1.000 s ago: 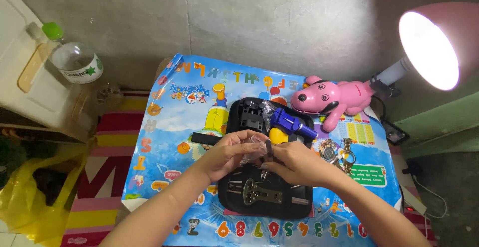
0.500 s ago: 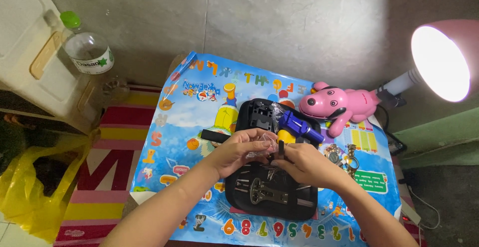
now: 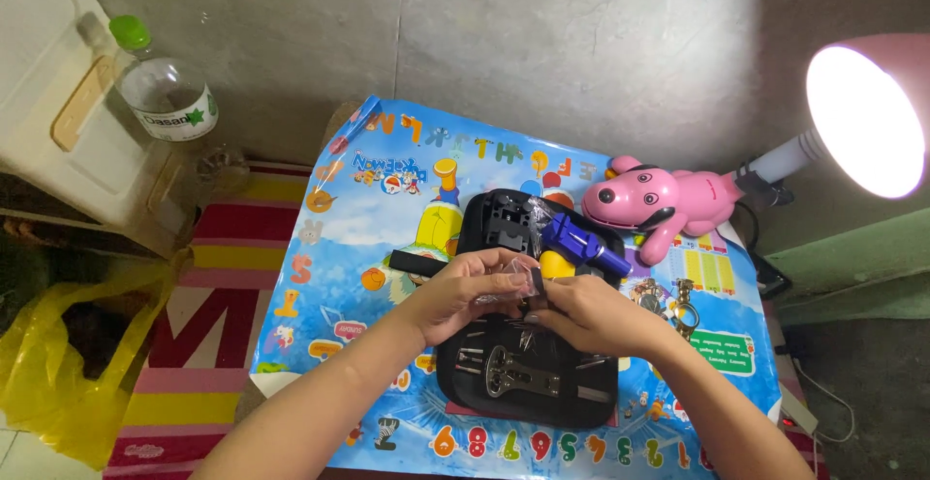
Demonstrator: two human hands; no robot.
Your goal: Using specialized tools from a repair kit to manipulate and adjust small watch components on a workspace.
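My left hand (image 3: 465, 291) and my right hand (image 3: 581, 313) meet over an open black tool case (image 3: 528, 383) on a small table. Between the fingertips of both hands is a small clear plastic bag (image 3: 520, 275) with something dark in it. The case holds several small metal tools in its lower half. Its lid part (image 3: 499, 220) lies beyond my hands. A blue tool (image 3: 579, 243) in clear wrapping rests on the case just past my right hand. A thin black bar (image 3: 417, 264) lies left of my left hand.
A colourful children's mat (image 3: 358, 238) covers the table. A pink toy dog (image 3: 659, 199) and a lit pink lamp (image 3: 867, 117) stand at the right, keys (image 3: 668, 298) near my right wrist. A plastic bottle (image 3: 165, 92) stands on a white cabinet at left, above a yellow bag (image 3: 58, 364).
The view has shifted a little. My hands stay together over the case, still working the small clear bag between the fingers.
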